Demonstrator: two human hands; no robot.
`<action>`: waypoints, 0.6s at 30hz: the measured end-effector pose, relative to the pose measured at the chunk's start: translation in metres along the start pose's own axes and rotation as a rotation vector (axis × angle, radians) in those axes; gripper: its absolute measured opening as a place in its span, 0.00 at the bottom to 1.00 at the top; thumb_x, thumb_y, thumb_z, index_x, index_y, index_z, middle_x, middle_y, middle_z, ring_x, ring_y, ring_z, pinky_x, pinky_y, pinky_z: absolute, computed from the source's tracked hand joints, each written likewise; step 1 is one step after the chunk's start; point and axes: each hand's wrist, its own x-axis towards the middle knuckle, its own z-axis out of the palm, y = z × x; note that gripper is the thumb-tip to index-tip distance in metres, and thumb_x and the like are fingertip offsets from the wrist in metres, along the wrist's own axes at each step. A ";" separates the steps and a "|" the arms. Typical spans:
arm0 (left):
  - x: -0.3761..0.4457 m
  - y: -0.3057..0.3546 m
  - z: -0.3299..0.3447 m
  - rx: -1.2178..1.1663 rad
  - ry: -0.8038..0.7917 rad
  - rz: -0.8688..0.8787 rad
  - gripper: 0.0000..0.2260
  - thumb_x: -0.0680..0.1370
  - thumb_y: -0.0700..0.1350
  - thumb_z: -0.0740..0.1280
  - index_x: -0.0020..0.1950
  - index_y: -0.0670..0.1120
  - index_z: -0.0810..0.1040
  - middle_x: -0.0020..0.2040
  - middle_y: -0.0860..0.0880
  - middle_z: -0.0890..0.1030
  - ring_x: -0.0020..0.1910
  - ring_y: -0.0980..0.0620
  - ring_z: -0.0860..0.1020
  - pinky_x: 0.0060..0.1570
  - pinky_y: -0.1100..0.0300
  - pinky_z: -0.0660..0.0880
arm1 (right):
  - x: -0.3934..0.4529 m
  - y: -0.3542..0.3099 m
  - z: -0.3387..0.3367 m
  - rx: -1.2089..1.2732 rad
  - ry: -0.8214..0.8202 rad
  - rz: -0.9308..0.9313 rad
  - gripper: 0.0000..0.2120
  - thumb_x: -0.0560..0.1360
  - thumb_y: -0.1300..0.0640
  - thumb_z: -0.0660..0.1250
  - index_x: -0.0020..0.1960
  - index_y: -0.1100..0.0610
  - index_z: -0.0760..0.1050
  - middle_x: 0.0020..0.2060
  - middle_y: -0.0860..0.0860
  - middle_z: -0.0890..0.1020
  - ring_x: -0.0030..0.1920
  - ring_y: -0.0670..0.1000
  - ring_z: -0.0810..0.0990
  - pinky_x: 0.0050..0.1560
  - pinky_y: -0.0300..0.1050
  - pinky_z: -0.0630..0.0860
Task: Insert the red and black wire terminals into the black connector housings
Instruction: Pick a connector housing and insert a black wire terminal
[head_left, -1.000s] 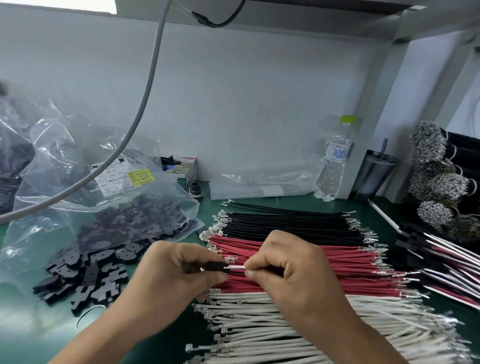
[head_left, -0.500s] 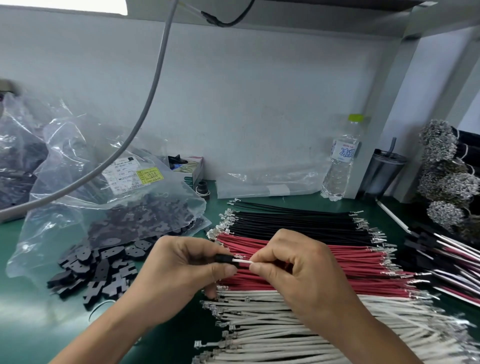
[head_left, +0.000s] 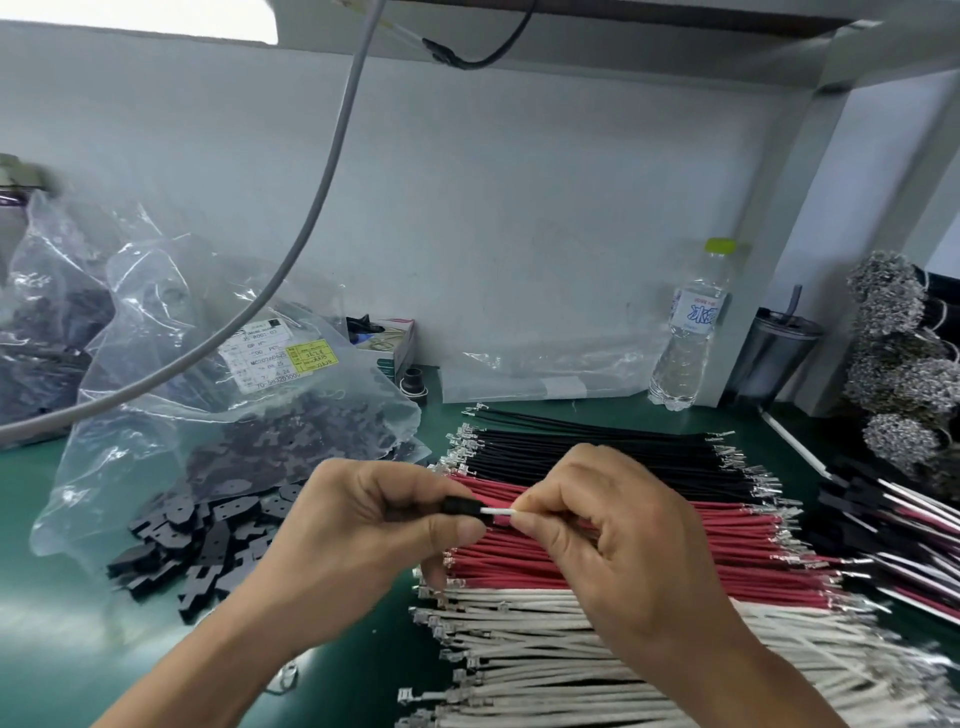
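My left hand (head_left: 363, 535) grips a small black connector housing (head_left: 460, 505) between thumb and fingers. My right hand (head_left: 613, 530) pinches a white wire (head_left: 496, 512) whose end meets the housing's right side. Both hands hover above three rows of terminated wires on the green mat: black wires (head_left: 597, 447) at the back, red wires (head_left: 701, 551) in the middle, white wires (head_left: 571, 649) nearest me. A loose heap of black housings (head_left: 192, 545) lies to the left, spilling from a clear plastic bag (head_left: 218, 395).
A grey cable (head_left: 311, 218) hangs across the left. A water bottle (head_left: 691, 332) and a dark tumbler (head_left: 774, 358) stand at the back right. Finished assemblies (head_left: 893, 525) and bundled terminals (head_left: 898, 364) fill the right edge. A small box (head_left: 395, 345) sits by the wall.
The view has shifted slightly, and both hands sit a little further right in it. The white wire end stays against the housing; the grips are unchanged.
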 end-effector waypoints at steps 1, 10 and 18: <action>0.001 0.000 -0.001 -0.030 0.010 0.010 0.09 0.67 0.45 0.80 0.46 0.47 0.89 0.36 0.42 0.86 0.28 0.47 0.82 0.35 0.58 0.82 | 0.000 0.000 -0.001 -0.030 -0.005 -0.004 0.09 0.78 0.42 0.63 0.45 0.44 0.78 0.41 0.38 0.76 0.44 0.43 0.77 0.41 0.44 0.75; 0.001 0.000 -0.053 0.667 0.286 0.005 0.03 0.73 0.58 0.77 0.45 0.61 0.87 0.43 0.62 0.85 0.39 0.59 0.83 0.38 0.58 0.79 | 0.020 0.005 -0.050 0.077 0.358 0.094 0.07 0.82 0.50 0.66 0.50 0.50 0.81 0.35 0.43 0.76 0.33 0.47 0.74 0.30 0.33 0.66; 0.018 -0.094 -0.125 1.386 0.156 -0.213 0.11 0.59 0.57 0.62 0.39 0.65 0.76 0.34 0.62 0.72 0.31 0.60 0.74 0.30 0.62 0.76 | 0.012 0.118 -0.213 -0.312 0.432 0.377 0.20 0.74 0.27 0.64 0.58 0.37 0.79 0.43 0.37 0.84 0.39 0.43 0.83 0.37 0.49 0.82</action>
